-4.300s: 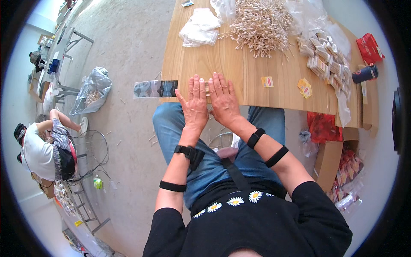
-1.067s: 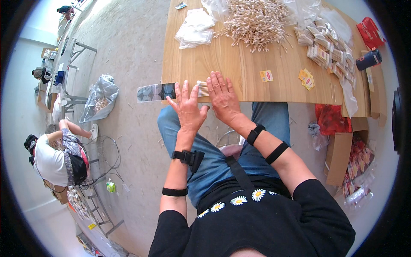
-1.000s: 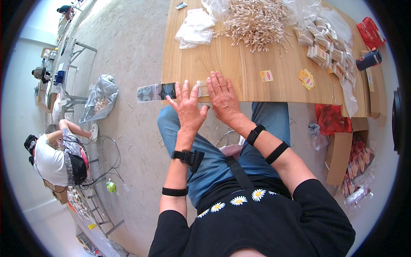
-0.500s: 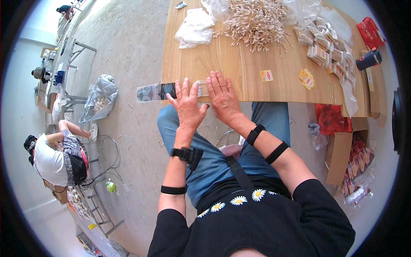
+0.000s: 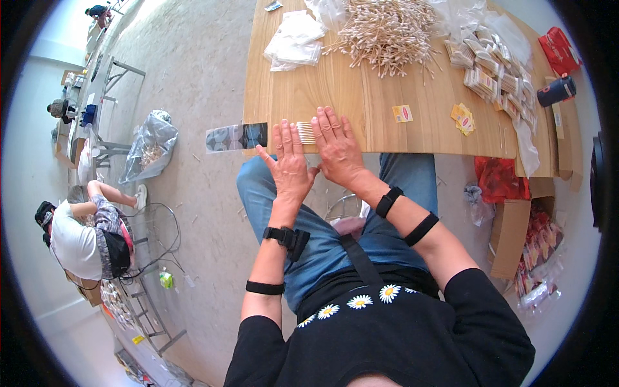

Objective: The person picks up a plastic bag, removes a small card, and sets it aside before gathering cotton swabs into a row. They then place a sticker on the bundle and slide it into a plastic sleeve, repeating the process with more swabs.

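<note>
A flat row of cotton swabs [image 5: 305, 133] lies near the table's front edge, between my two hands. My left hand [image 5: 290, 161] rests with its fingers stretched flat along the row's left side. Along the right side lies my right hand [image 5: 338, 147], its fingers also extended and flat. Parts of the row may be hidden under the fingers. Just left of my left hand, a dark and clear plastic strip [image 5: 255, 135] lies across the table corner, its clear end sticking out past the edge.
On the wooden table [image 5: 367, 103] are a big heap of cotton swabs [image 5: 390, 35], white plastic bags [image 5: 293, 42], small yellow cards [image 5: 463, 119] and packed swab bundles [image 5: 483, 80]. A dark flask [image 5: 556, 90] stands far right. Another person [image 5: 84, 242] sits at the left.
My left hand has moved right, closer to the right hand, uncovering more of the dark strip. The gap over the swab row is narrower; my right hand has barely shifted.
</note>
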A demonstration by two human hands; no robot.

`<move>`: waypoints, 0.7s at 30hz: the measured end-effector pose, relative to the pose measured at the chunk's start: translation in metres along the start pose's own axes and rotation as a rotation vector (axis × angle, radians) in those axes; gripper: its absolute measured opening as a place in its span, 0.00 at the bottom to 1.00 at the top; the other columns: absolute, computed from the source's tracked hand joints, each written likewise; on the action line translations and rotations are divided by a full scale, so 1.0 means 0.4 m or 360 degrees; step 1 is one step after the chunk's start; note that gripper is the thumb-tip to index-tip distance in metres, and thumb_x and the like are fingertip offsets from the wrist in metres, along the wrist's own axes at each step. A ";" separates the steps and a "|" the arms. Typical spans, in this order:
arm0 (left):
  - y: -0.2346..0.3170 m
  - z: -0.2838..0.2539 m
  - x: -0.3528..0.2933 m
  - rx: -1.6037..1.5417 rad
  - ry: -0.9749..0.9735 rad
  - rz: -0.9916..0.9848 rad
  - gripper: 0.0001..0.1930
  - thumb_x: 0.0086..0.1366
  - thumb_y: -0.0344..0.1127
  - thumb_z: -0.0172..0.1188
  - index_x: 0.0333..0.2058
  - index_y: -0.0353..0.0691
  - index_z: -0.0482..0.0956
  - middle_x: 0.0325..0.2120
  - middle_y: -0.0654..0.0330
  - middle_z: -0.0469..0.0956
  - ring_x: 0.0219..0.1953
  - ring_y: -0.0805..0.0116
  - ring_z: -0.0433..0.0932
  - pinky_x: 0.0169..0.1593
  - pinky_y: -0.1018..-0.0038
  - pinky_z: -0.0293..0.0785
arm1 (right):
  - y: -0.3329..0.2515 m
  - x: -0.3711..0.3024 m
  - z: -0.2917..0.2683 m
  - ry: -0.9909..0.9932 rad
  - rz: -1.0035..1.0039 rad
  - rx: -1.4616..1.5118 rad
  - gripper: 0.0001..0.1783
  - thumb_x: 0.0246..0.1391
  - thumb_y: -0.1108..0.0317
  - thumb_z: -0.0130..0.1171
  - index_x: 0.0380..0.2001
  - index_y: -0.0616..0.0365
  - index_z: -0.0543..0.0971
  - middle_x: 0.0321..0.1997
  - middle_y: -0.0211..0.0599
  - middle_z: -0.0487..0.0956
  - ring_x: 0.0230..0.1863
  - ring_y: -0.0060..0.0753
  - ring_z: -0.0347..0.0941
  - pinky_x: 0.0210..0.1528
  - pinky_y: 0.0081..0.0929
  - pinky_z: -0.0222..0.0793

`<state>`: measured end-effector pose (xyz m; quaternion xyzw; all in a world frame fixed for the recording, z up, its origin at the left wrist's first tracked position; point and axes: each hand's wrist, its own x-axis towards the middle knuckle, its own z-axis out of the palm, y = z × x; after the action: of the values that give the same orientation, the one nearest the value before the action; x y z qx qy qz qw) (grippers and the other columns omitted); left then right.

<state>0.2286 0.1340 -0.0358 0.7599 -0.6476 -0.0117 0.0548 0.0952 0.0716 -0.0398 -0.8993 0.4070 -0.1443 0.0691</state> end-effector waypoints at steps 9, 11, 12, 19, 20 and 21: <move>0.003 -0.011 0.013 -0.0010 -0.0031 -0.0019 0.65 0.40 0.51 0.80 0.72 0.38 0.50 0.75 0.55 0.45 0.77 0.58 0.40 0.70 0.32 0.32 | 0.010 -0.004 0.001 0.0008 -0.0067 -0.0039 0.52 0.39 0.58 0.72 0.67 0.65 0.63 0.75 0.52 0.56 0.79 0.50 0.45 0.78 0.51 0.39; 0.002 -0.015 0.026 -0.0089 0.0009 -0.0020 0.64 0.40 0.50 0.79 0.72 0.38 0.51 0.75 0.54 0.45 0.77 0.58 0.40 0.70 0.31 0.32 | 0.008 -0.006 0.005 0.0026 -0.0065 -0.0023 0.52 0.40 0.57 0.72 0.67 0.65 0.63 0.75 0.52 0.56 0.79 0.50 0.45 0.78 0.51 0.39; 0.001 -0.016 0.035 -0.0083 -0.0046 -0.0049 0.64 0.40 0.49 0.79 0.72 0.39 0.50 0.75 0.55 0.45 0.77 0.59 0.40 0.70 0.31 0.32 | 0.008 -0.005 0.006 0.0024 -0.0063 -0.0056 0.52 0.40 0.57 0.72 0.67 0.64 0.63 0.76 0.51 0.56 0.79 0.49 0.45 0.78 0.51 0.39; -0.017 -0.008 0.040 -0.0093 -0.0090 0.0053 0.64 0.39 0.44 0.79 0.73 0.41 0.50 0.75 0.59 0.45 0.77 0.61 0.41 0.70 0.30 0.31 | 0.001 -0.003 -0.014 -0.0072 -0.0021 0.0053 0.54 0.40 0.57 0.72 0.69 0.68 0.60 0.76 0.56 0.53 0.79 0.53 0.44 0.78 0.48 0.38; -0.019 -0.006 0.040 -0.0095 -0.0094 0.0051 0.64 0.39 0.44 0.79 0.73 0.41 0.50 0.75 0.59 0.45 0.77 0.61 0.41 0.70 0.30 0.31 | -0.001 -0.001 -0.009 -0.0078 -0.0020 0.0054 0.54 0.40 0.57 0.72 0.69 0.68 0.60 0.76 0.56 0.53 0.79 0.53 0.44 0.78 0.48 0.38; -0.019 -0.003 0.041 -0.0105 -0.0076 0.0066 0.63 0.39 0.43 0.79 0.73 0.41 0.50 0.75 0.59 0.45 0.77 0.61 0.41 0.69 0.30 0.31 | -0.002 0.002 -0.004 -0.0054 -0.0025 0.0070 0.55 0.40 0.57 0.72 0.69 0.69 0.59 0.76 0.57 0.53 0.79 0.54 0.44 0.78 0.47 0.38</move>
<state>0.2387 0.1192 -0.0343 0.7435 -0.6637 -0.0501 0.0648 0.0958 0.0713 -0.0378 -0.9031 0.3954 -0.1384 0.0947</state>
